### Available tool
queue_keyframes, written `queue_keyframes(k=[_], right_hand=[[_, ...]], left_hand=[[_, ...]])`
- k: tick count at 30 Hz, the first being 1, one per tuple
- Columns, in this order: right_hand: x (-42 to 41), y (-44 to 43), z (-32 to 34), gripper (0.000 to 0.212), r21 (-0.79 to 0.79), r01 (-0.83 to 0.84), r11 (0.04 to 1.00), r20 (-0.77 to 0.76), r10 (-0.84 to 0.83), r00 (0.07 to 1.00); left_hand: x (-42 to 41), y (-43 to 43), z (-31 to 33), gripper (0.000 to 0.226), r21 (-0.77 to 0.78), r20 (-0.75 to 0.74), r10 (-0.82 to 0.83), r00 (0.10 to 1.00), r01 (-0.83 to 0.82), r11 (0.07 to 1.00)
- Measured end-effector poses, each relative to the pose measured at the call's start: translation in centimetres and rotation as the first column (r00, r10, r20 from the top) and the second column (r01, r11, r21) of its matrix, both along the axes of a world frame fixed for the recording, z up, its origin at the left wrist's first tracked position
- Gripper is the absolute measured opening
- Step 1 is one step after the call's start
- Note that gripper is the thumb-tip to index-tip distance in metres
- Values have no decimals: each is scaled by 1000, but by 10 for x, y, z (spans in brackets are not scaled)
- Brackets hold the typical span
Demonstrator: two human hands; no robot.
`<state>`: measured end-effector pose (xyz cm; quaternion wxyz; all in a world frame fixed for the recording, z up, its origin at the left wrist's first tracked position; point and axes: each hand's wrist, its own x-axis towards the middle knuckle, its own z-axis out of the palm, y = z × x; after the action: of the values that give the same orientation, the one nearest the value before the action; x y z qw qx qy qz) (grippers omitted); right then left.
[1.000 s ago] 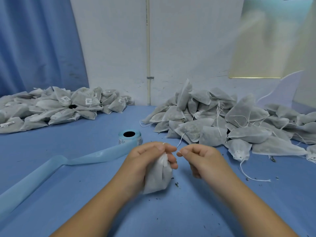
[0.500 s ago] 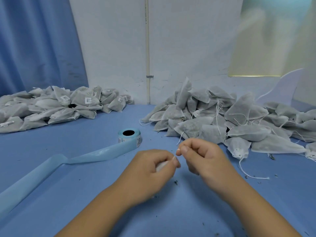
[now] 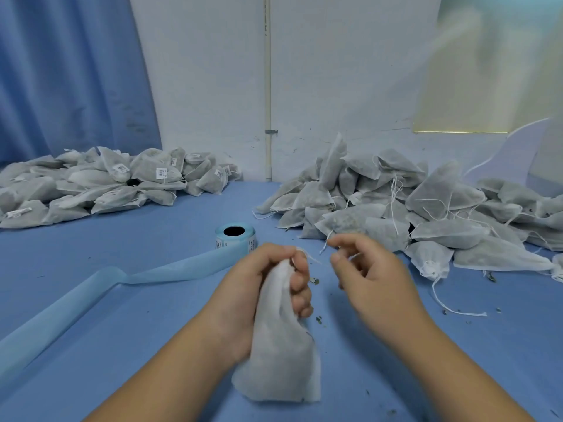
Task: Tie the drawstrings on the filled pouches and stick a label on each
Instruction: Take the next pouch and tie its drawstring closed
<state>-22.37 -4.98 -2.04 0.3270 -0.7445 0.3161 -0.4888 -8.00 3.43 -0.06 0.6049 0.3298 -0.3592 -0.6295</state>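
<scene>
Our left hand is clenched round the gathered neck of a white pouch, thumb on the near side and fingers wrapped over the far side; the pouch hangs down from the fist towards us, its broad bottom low over the table, though we cannot tell if it touches; our right hand sits just beside the left, fingers curled, and pinches the thin white drawstring that runs from the pouch's neck across the small gap between the hands; the motion blurs it a little; dark crumbs lie on the table below that gap; behind the left hand stands the label roll, its pale blue strip trailing off to the left; a pile of labelled pouches lies far left against the curtain; a larger pile with loose strings lies far right.
</scene>
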Motion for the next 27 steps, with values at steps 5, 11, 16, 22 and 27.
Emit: queue_keyframes(k=[5, 11, 16, 22, 27], right_hand=[[-2, 12, 11, 7, -259, 45, 965, 117, -14, 993], [-2, 21, 15, 12, 23, -291, 956, 50, 290, 956], [-3, 22, 17, 12, 133, -366, 921, 35, 365, 931], [-3, 20, 17, 9, 210, -407, 889, 65, 403, 913], [-4, 17, 12, 21, 210, -385, 899, -7, 395, 919]], left_hand=[[7, -3, 1, 12, 38, -163, 25, 986, -19, 999], [6, -4, -4, 17, 19, -9, -44, 999, 44, 999], [4, -3, -7, 20, -8, 137, -93, 986, 95, 995], [7, -2, -7, 24, -12, 244, -95, 965, 101, 995], [7, -3, -9, 25, -10, 421, -9, 907, 14, 1000]])
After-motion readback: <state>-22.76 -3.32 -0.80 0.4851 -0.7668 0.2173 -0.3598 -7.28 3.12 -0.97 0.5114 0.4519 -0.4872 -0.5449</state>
